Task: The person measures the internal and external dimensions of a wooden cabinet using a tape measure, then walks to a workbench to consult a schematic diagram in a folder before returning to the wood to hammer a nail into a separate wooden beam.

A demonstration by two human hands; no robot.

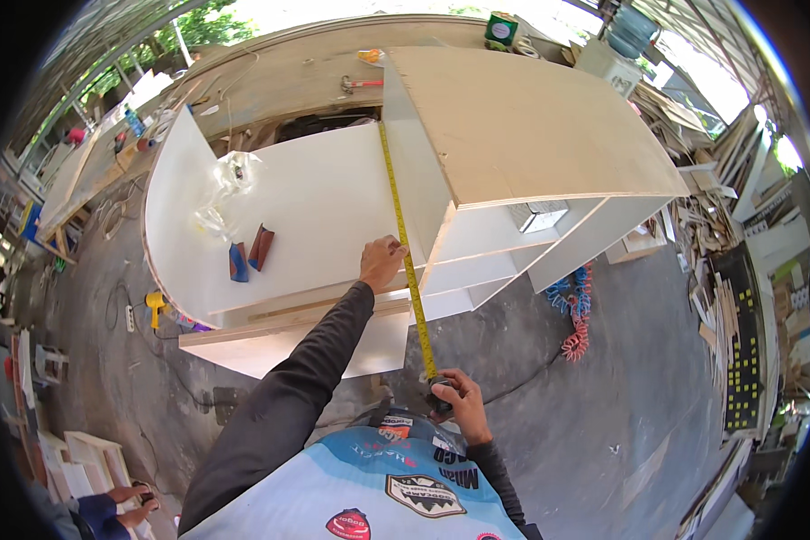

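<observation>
A yellow tape measure blade (392, 184) runs out straight along the inner side of a white-faced plywood cabinet (315, 193). Its far end reaches the back edge of the white panel. My right hand (463, 405) is closed round the dark tape measure case (440, 396), close in front of my body. With fingers pinched together, my left hand (382, 263) is at the blade's left edge, above the cabinet's near rail. Two curled sandpaper pieces (261, 247) and a crumpled clear plastic bag (236, 171) lie on the white panel.
To the right rises a cabinet section with a bare plywood top (540, 121). Coiled red and blue hoses (578, 310) hang beside it. A red-handled hammer (362, 84) lies on the far bench. Scrap wood (693, 216) is piled at right. Another person's hands (135, 504) show lower left.
</observation>
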